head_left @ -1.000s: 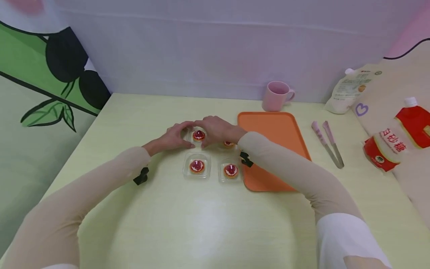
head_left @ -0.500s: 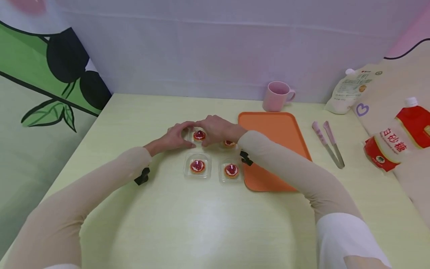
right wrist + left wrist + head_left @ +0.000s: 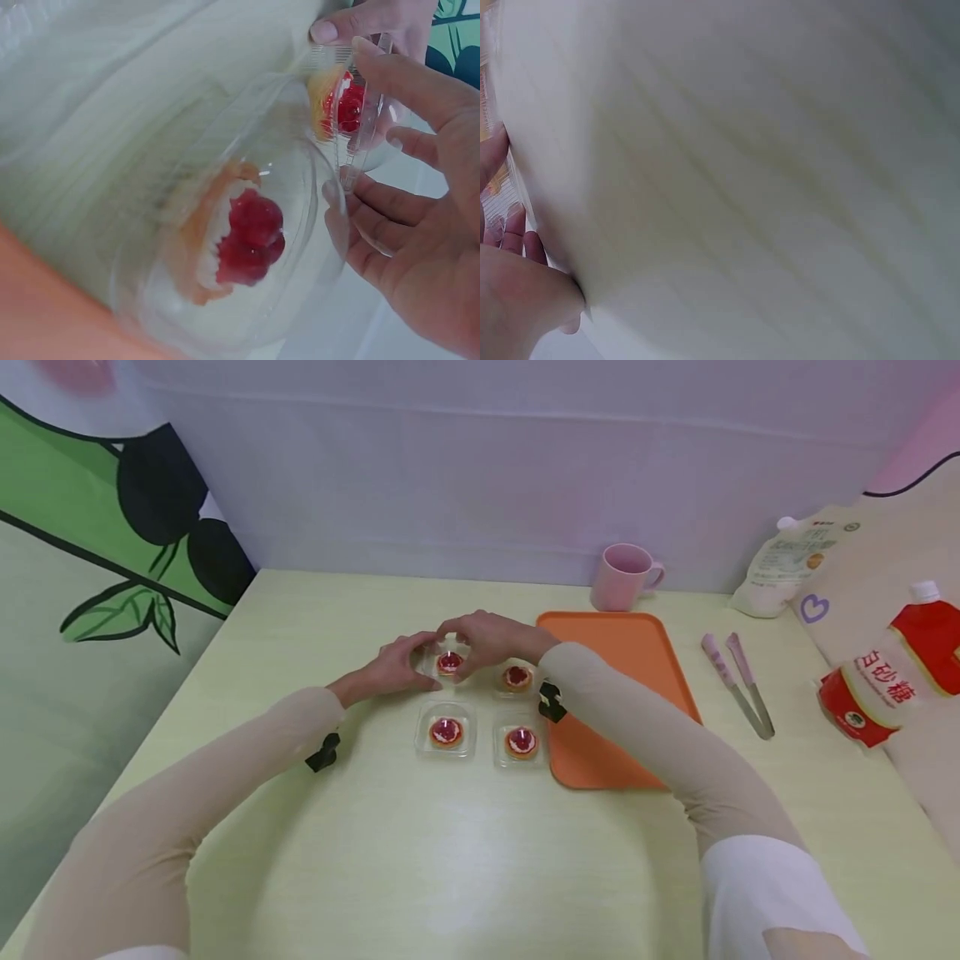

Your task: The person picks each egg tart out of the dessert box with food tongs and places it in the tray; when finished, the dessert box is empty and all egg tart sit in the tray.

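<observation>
Reaching across the desk (image 3: 390,860), past the near-left box (image 3: 469,731); pinching the far-left box (image 3: 432,662) beyond it from opposite sides, curling the fingers of left hand (image 3: 393,667) and right hand (image 3: 491,639) around its edges; ideally pressing evenly at the rims, sparing the tart (image 3: 449,662) inside.

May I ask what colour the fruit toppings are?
The fruit toppings are red, clearest in the right wrist view.
</observation>
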`<state>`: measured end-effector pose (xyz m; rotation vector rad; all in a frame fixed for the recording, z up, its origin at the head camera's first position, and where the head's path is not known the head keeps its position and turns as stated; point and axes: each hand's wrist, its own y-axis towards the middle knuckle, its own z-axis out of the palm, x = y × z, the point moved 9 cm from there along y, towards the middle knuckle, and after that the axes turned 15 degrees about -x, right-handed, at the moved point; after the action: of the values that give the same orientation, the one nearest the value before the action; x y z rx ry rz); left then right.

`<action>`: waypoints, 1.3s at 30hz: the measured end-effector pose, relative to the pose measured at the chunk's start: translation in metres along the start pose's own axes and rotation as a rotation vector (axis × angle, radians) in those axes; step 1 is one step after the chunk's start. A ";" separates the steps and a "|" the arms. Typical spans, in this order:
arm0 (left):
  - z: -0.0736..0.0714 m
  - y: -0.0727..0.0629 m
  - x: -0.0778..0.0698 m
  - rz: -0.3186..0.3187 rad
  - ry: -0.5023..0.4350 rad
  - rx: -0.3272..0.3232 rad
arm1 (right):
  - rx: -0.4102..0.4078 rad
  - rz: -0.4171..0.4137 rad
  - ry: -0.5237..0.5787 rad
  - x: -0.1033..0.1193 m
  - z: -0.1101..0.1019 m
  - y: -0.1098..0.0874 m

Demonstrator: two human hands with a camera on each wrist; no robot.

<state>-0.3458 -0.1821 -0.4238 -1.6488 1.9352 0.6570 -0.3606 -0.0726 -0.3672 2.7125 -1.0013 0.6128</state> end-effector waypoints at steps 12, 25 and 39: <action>0.000 0.002 -0.004 -0.001 -0.027 0.006 | -0.004 0.045 0.041 -0.001 -0.012 -0.005; -0.004 0.004 -0.003 -0.016 -0.014 0.006 | -0.015 0.097 0.037 -0.016 -0.034 -0.015; -0.002 0.000 -0.002 0.041 0.001 0.018 | -0.086 0.133 0.122 -0.025 -0.045 -0.019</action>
<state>-0.3454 -0.1817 -0.4208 -1.6029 1.9742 0.6526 -0.3799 -0.0298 -0.3386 2.5166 -1.1559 0.7313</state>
